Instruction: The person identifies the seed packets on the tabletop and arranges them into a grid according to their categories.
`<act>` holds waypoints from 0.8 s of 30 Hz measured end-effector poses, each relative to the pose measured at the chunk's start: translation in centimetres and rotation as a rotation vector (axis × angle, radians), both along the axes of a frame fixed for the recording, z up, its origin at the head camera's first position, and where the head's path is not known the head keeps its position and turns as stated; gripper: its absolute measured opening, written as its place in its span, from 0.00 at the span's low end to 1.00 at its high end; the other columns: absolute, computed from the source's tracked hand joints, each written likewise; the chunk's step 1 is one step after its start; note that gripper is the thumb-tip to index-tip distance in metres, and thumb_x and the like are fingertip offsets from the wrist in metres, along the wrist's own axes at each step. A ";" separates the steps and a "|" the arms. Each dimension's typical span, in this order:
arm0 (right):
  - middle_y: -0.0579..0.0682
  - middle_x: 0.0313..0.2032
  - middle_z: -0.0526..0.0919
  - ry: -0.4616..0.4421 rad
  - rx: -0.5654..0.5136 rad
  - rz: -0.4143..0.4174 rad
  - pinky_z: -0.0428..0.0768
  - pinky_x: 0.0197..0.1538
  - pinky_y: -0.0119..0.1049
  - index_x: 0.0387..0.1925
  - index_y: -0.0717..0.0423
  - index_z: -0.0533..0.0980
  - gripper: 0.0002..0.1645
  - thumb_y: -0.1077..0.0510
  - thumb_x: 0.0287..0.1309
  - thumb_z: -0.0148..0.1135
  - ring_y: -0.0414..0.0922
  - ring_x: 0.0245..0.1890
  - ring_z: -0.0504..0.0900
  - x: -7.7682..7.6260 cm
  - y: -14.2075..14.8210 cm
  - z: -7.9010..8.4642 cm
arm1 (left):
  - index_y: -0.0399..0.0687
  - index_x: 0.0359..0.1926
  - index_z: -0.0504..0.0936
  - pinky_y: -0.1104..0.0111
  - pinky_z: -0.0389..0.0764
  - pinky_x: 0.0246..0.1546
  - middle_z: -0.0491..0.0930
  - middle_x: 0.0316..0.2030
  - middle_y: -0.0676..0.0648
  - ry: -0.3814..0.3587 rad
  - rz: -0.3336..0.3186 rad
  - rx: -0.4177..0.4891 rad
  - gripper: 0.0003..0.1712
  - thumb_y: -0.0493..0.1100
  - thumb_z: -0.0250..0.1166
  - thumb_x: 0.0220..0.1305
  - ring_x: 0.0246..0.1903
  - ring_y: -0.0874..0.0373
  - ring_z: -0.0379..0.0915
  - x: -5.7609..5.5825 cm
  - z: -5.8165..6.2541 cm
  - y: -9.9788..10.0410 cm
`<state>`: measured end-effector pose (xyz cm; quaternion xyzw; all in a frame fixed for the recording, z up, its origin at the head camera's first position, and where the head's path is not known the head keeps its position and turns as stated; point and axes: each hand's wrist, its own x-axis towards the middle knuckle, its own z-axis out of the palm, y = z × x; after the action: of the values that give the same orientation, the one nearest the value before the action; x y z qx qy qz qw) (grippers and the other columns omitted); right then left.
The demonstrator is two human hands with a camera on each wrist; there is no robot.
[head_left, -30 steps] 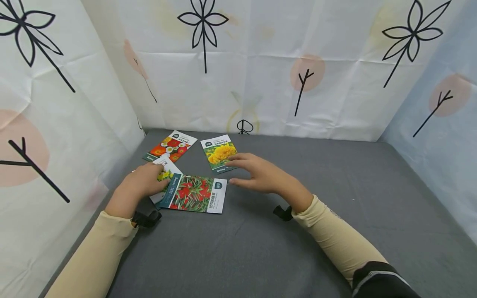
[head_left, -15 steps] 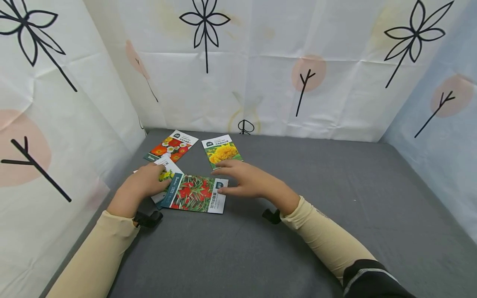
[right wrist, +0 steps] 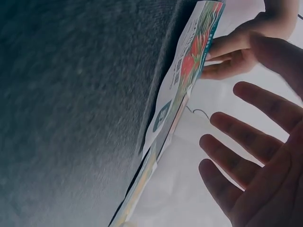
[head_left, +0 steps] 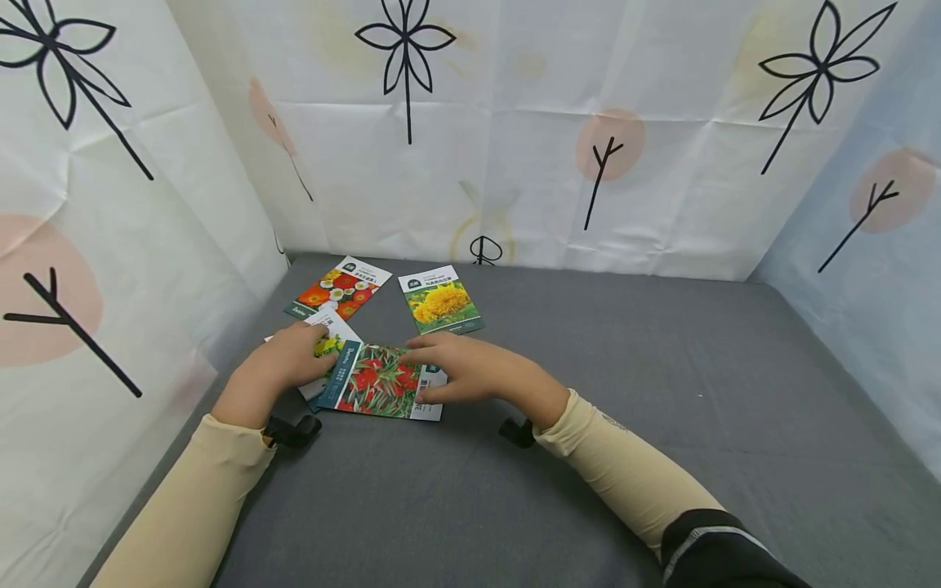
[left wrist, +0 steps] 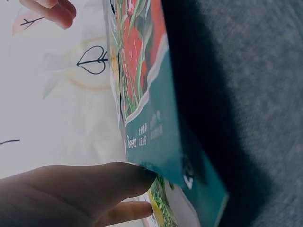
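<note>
My left hand (head_left: 283,363) rests on a seed packet with small yellow flowers (head_left: 334,328), covering much of it. In the left wrist view, its thumb meets the teal corner of a red-flower seed packet (left wrist: 151,127), while another finger touches the yellow-flower packet below. That red-flower packet (head_left: 375,388) lies sideways and overlaps its neighbour. Over its white right end hovers my right hand (head_left: 478,367), fingers spread and holding nothing. The right wrist view shows the spread fingers of the right hand (right wrist: 270,151) apart from the packet (right wrist: 189,66).
Behind the hands lie a seed packet with a large yellow bloom (head_left: 444,302) and one with orange, red and white flowers (head_left: 341,290). A grey cloth (head_left: 625,343) covers the table. White printed curtains (head_left: 515,163) enclose the back and sides.
My right hand has moved left and nearer to me, from beside the large-yellow-bloom packet to over the red-flower packet. The left hand and the packets have stayed in place.
</note>
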<state>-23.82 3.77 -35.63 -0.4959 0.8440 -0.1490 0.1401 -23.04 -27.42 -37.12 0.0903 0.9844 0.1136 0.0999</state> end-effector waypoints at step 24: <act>0.55 0.78 0.68 0.048 0.045 0.072 0.73 0.76 0.41 0.67 0.51 0.80 0.29 0.50 0.68 0.73 0.49 0.78 0.68 0.1 -3.8 -0.2 | 0.25 0.71 0.71 0.31 0.69 0.68 0.70 0.69 0.20 0.000 -0.006 0.014 0.36 0.49 0.60 0.75 0.70 0.24 0.65 -0.1 -0.3 -0.1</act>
<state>-23.67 0.02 -35.81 -0.5262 0.8317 -0.1129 0.1363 -23.17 -27.51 -37.40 0.0938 0.9833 0.1202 0.0996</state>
